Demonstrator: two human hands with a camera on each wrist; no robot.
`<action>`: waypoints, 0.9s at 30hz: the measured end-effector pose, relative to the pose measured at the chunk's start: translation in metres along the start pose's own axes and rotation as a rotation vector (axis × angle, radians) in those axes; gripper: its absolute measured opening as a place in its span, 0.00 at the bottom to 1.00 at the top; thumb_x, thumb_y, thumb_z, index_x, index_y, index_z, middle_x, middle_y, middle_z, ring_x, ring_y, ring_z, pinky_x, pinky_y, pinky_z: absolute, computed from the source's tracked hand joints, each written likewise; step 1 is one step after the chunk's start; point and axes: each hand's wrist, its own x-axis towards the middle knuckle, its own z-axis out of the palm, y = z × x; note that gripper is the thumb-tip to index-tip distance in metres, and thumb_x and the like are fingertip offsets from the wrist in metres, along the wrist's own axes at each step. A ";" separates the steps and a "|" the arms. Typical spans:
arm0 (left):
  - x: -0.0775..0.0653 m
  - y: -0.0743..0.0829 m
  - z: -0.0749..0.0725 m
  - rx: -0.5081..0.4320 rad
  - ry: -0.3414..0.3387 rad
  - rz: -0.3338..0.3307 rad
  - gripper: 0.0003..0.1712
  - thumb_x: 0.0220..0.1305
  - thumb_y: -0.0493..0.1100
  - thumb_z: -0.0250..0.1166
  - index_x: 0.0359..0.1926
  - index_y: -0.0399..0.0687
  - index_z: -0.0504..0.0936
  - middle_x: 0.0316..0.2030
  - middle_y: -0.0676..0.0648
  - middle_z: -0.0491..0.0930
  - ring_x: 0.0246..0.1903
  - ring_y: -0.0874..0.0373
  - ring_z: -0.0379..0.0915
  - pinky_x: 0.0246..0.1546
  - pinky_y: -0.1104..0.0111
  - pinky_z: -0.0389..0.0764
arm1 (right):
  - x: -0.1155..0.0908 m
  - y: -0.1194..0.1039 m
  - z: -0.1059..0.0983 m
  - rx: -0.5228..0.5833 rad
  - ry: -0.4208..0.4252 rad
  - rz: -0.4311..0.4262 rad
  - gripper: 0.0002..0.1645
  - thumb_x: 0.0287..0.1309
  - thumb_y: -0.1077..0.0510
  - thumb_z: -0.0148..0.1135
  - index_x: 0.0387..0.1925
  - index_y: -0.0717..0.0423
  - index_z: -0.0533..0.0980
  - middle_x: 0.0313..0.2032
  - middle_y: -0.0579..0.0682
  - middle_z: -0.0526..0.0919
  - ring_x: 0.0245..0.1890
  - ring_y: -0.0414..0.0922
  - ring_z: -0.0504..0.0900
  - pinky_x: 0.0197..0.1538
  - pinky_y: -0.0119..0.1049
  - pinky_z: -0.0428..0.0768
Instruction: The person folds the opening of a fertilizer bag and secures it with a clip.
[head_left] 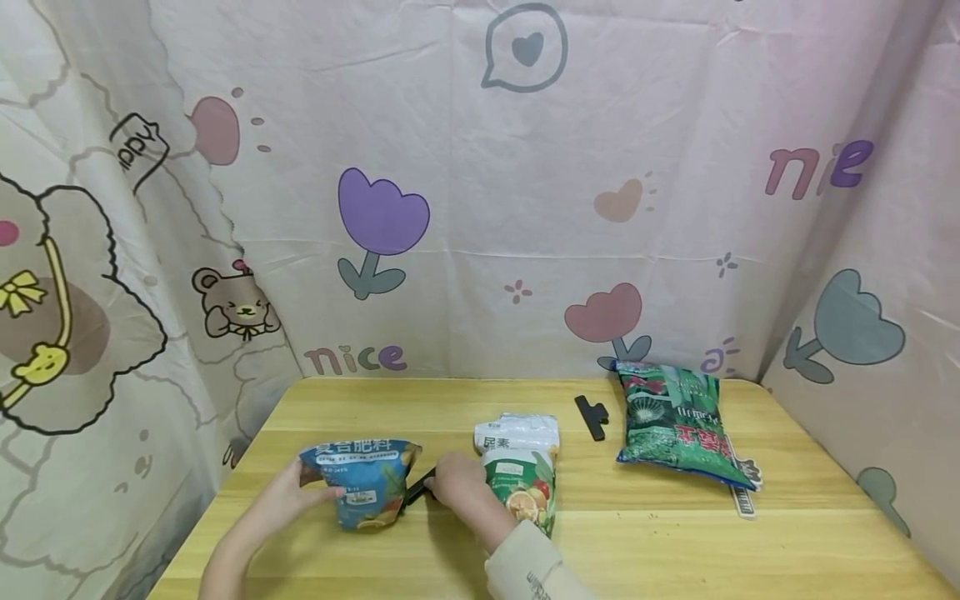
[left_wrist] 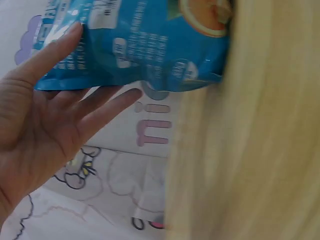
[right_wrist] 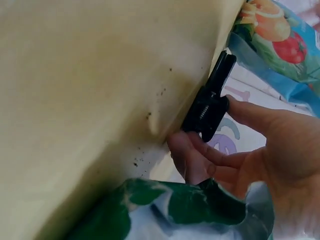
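Observation:
My left hand (head_left: 295, 493) grips a blue fertilizer bag (head_left: 369, 485) by its left side, thumb on the front and fingers behind. In the left wrist view the bag (left_wrist: 150, 45) bears a barcode label and an orange slice picture. A black spring clip (right_wrist: 207, 107) is pinched between the thumb and fingers of my right hand (head_left: 461, 485). Its long jaws point toward the blue bag's lower right side, close by it. Just right of that hand, a white and green fertilizer pouch (head_left: 519, 479) lies on the table, partly hidden by my wrist.
Farther back on the wooden table (head_left: 645, 542) lies a second black clip (head_left: 592, 417). Beside it is a green soil bag (head_left: 675, 425), with a sticker-like flat piece (head_left: 744, 502) under its right edge. Dark crumbs dot the wood. Printed curtains (head_left: 480, 317) enclose the back and sides.

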 end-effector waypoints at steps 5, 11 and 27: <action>0.000 -0.009 0.002 -0.184 -0.099 -0.058 0.42 0.57 0.44 0.66 0.61 0.29 0.52 0.54 0.30 0.66 0.55 0.35 0.61 0.49 0.55 0.72 | 0.003 0.003 -0.002 0.076 -0.029 -0.048 0.20 0.54 0.47 0.64 0.26 0.62 0.78 0.25 0.52 0.77 0.20 0.43 0.73 0.22 0.36 0.74; 0.003 -0.016 0.003 -0.376 -0.186 -0.010 0.39 0.64 0.40 0.60 0.63 0.29 0.44 0.54 0.26 0.62 0.50 0.39 0.68 0.43 0.56 0.76 | 0.008 0.007 -0.006 0.262 0.033 -0.116 0.22 0.54 0.54 0.65 0.45 0.66 0.74 0.36 0.58 0.80 0.31 0.49 0.78 0.30 0.39 0.76; 0.009 -0.015 0.013 -0.417 -0.116 0.029 0.35 0.65 0.39 0.58 0.63 0.34 0.48 0.55 0.27 0.61 0.49 0.41 0.70 0.42 0.56 0.77 | 0.012 0.016 -0.034 0.679 0.249 -0.112 0.15 0.51 0.59 0.68 0.38 0.66 0.77 0.31 0.54 0.79 0.29 0.45 0.78 0.27 0.34 0.77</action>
